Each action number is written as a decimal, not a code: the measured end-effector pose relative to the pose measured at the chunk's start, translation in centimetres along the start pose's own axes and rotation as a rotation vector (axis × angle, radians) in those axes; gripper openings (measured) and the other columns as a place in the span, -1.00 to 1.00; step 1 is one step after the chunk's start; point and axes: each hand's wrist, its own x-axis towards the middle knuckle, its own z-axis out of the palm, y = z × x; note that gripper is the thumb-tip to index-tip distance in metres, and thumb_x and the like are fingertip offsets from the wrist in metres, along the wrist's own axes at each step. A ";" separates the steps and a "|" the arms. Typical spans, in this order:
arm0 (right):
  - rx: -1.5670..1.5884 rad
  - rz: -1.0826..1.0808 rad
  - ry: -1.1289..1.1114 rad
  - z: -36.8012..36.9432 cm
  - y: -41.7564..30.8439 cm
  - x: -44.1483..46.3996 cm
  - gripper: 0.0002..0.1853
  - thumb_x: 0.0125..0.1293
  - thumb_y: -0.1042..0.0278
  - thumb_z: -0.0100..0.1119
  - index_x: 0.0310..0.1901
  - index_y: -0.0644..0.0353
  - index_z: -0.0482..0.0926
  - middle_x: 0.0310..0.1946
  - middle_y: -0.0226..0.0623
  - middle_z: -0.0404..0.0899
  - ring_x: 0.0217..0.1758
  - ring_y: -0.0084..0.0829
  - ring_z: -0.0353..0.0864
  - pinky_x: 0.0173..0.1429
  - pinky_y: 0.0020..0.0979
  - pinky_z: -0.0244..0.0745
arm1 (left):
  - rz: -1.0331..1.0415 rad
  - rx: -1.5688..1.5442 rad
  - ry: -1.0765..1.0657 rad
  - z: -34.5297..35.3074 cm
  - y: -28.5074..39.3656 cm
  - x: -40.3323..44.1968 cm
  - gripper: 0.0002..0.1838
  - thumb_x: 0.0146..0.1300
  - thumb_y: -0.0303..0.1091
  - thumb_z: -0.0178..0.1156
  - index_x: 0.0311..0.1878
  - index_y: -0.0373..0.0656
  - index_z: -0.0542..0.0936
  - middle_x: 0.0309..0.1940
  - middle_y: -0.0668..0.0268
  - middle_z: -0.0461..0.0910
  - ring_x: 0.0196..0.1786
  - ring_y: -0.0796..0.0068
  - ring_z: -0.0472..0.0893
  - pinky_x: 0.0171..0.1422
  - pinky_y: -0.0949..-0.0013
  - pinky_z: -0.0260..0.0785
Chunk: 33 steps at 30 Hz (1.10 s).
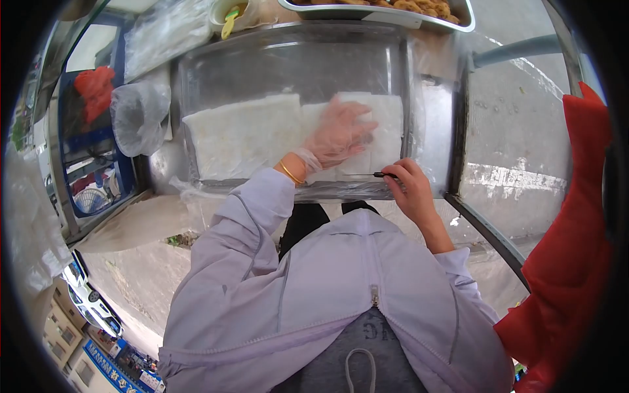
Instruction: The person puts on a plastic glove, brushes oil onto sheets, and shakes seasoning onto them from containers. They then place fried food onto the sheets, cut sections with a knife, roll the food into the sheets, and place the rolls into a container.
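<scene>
A pale jacket [314,281] fills the near side, hiding most of the legs. Just beyond it, the right hand [411,187] pinches a black-handled tool [386,175], its thin shaft pointing left along the near edge of the white slabs [246,134], the tip hard to make out. The left hand [341,134], gloved in clear plastic, lies over the right-hand slab with its fingers apart, covering part of it. The slabs fill the near part of a film-lined metal tray [295,62] on a metal table [431,124]. Past the tray, a tub [217,14] with a yellow-green utensil [229,23] and a tray of browned food [386,14] are cut off above. Outside spreads grey pavement [511,131]; farther off, white cars [92,301] look small and warped
</scene>
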 end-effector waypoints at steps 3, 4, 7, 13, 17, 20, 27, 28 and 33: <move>0.037 0.023 0.011 -0.2 0.1 0.2 -0.85 0.17 0.53 0.28 -0.21 0.16 0.62 -0.34 -0.26 0.49 -0.28 -0.21 0.54 -0.22 -0.29 0.45 | -0.051 -0.173 -0.048 -2.0 0.9 -2.6 -0.72 0.04 -0.23 0.38 -0.17 0.01 0.61 -0.09 0.36 0.53 0.06 0.23 0.50 0.24 0.12 0.23; 0.025 0.012 0.021 -0.3 0.2 0.3 -0.85 0.18 0.53 0.28 -0.20 0.16 0.62 -0.34 -0.26 0.50 -0.29 -0.22 0.54 -0.22 -0.29 0.45 | 0.005 -0.175 -0.106 -2.5 1.2 -3.2 -0.78 0.04 -0.25 0.38 -0.24 -0.01 0.61 -0.15 0.37 0.54 0.02 0.26 0.51 0.20 0.16 0.25; 0.038 0.026 0.017 -1.0 0.3 0.7 -0.86 0.20 0.54 0.27 -0.19 0.17 0.62 -0.32 -0.27 0.52 -0.30 -0.27 0.55 -0.23 -0.33 0.45 | 0.047 -0.036 -0.227 -1.0 1.8 -4.2 -0.81 0.03 -0.25 0.38 -0.32 -0.04 0.59 -0.27 0.38 0.56 -0.08 0.32 0.53 0.12 0.20 0.27; 0.113 0.169 0.222 -4.2 0.2 3.5 -0.86 0.28 0.54 0.23 -0.13 0.19 0.63 -0.28 -0.30 0.56 -0.30 -0.39 0.55 -0.24 -0.43 0.44 | -0.422 -0.477 0.164 -2.2 -1.3 2.3 -0.81 0.02 -0.25 0.39 -0.39 -0.06 0.58 -0.37 0.39 0.53 -0.15 0.31 0.53 0.08 0.18 0.31; -0.113 0.046 0.202 -3.5 -0.7 5.4 -0.86 0.24 0.51 0.26 -0.15 0.17 0.63 -0.28 -0.27 0.54 -0.24 -0.27 0.57 -0.18 -0.34 0.47 | -0.568 -0.159 0.004 0.0 -2.3 3.8 -0.73 0.01 -0.26 0.41 -0.27 -0.08 0.56 -0.26 0.30 0.54 -0.10 0.23 0.53 0.09 0.17 0.33; -0.145 0.107 0.172 -3.1 -0.3 5.0 -0.86 0.24 0.49 0.26 -0.16 0.16 0.62 -0.28 -0.27 0.53 -0.23 -0.25 0.58 -0.17 -0.32 0.47 | -0.139 0.017 0.272 -0.6 -0.2 1.9 -0.60 0.00 -0.24 0.42 -0.11 -0.10 0.51 -0.12 0.17 0.50 -0.02 0.10 0.51 0.11 0.17 0.35; -0.001 0.201 0.321 -3.7 0.2 4.7 -0.86 0.25 0.49 0.26 -0.16 0.14 0.64 -0.29 -0.30 0.53 -0.26 -0.30 0.56 -0.24 -0.34 0.46 | -0.410 -0.348 -0.224 -0.8 -1.2 3.0 -0.54 0.05 -0.23 0.39 -0.02 -0.11 0.44 -0.07 0.12 0.48 0.03 0.01 0.48 0.14 0.16 0.35; -0.046 0.144 0.329 -3.7 0.0 4.9 -0.86 0.24 0.48 0.26 -0.16 0.14 0.63 -0.30 -0.30 0.53 -0.27 -0.29 0.56 -0.24 -0.34 0.46 | -0.685 -0.394 -0.496 -1.8 -1.0 4.1 -0.55 0.07 -0.22 0.37 -0.02 -0.12 0.44 -0.09 0.12 0.48 0.03 0.01 0.48 0.14 0.17 0.35; -0.237 0.049 0.311 -3.2 -0.4 6.2 -0.87 0.24 0.46 0.25 -0.16 0.14 0.62 -0.32 -0.27 0.51 -0.26 -0.24 0.56 -0.23 -0.28 0.47 | -0.193 0.125 -0.034 -2.0 -2.3 4.1 -0.59 0.15 -0.10 0.30 -0.07 -0.17 0.49 -0.15 0.13 0.50 0.02 0.04 0.49 0.15 0.17 0.36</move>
